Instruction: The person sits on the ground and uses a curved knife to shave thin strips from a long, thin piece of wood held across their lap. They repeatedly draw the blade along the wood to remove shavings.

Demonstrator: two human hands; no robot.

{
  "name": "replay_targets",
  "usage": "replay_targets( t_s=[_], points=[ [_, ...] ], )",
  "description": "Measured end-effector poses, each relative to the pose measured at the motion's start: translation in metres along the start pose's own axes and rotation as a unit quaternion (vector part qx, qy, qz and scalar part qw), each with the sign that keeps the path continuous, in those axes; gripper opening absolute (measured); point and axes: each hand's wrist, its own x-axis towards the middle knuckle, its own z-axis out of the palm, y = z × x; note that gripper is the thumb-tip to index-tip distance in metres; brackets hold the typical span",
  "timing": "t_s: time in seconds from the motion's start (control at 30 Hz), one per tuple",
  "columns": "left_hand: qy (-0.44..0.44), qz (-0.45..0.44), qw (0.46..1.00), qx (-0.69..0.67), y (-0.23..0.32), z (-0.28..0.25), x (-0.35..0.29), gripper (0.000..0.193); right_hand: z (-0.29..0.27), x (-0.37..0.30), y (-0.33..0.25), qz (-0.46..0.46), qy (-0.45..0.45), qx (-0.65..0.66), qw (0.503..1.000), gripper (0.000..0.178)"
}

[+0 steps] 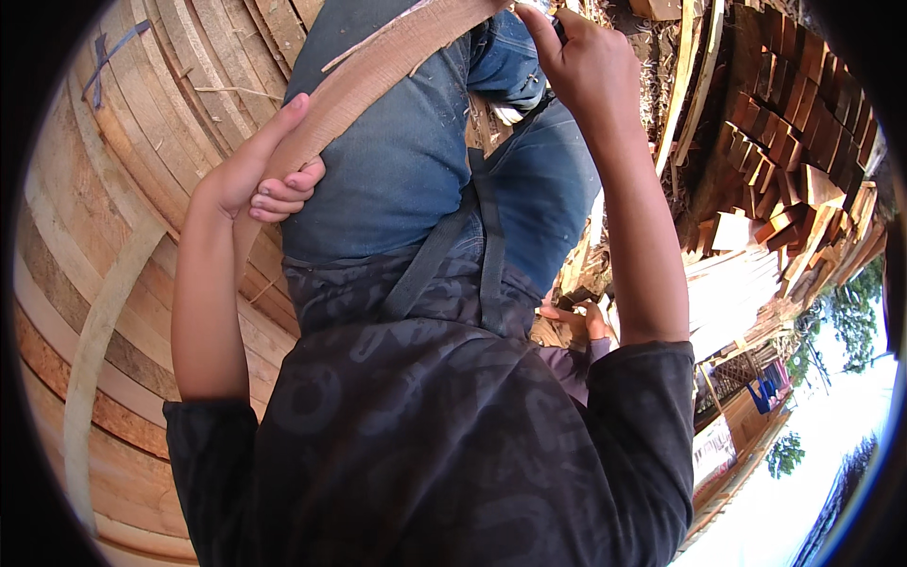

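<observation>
A long wooden board, looking bent in this view, slants across my thighs. Thin splinters stick out along its edges. My left hand is closed round its lower part, thumb lying along the top face. At the board's far end is my right hand, its fingers curled and its thumb pointing toward the wood. Something small and dark shows at those fingers, but its kind is hidden. The board's far tip runs out of the picture.
Stacked planks fill the left side, with a dark strap-like piece on them. A pile of cut wood blocks stands at the right. Another person's hand shows beside my right hip. Shavings and offcuts litter the ground.
</observation>
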Motion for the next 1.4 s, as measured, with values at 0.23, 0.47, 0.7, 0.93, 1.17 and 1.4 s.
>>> replay_targets(
  t_s=[0.23, 0.47, 0.7, 0.93, 1.17, 1.4],
  points=[
    [0.03, -0.006, 0.999, 0.016, 0.008, 0.013, -0.001, 0.074, 0.005, 0.01, 0.039, 0.07, 0.025, 0.008, 0.997, 0.051],
    [0.032, -0.012, 0.999, 0.022, 0.001, 0.007, -0.003, 0.074, 0.004, -0.008, -0.012, -0.008, -0.039, -0.007, 0.999, 0.051],
    [0.049, -0.002, 0.996, 0.073, 0.016, 0.016, 0.0, 0.074, -0.013, 0.023, 0.069, 0.121, 0.075, -0.084, 0.986, 0.054],
    [0.016, -0.008, 0.999, 0.034, 0.007, 0.005, 0.001, 0.075, 0.006, -0.008, -0.004, 0.016, -0.021, 0.044, 0.999, 0.048],
    [0.048, -0.006, 0.997, 0.065, 0.022, 0.019, 0.002, 0.075, -0.006, 0.02, 0.047, 0.106, 0.038, -0.031, 0.993, 0.053],
    [0.027, 0.0, 0.998, 0.057, 0.014, 0.01, 0.002, 0.075, 0.003, -0.009, -0.008, 0.005, -0.039, -0.015, 0.999, 0.061]
  ],
)
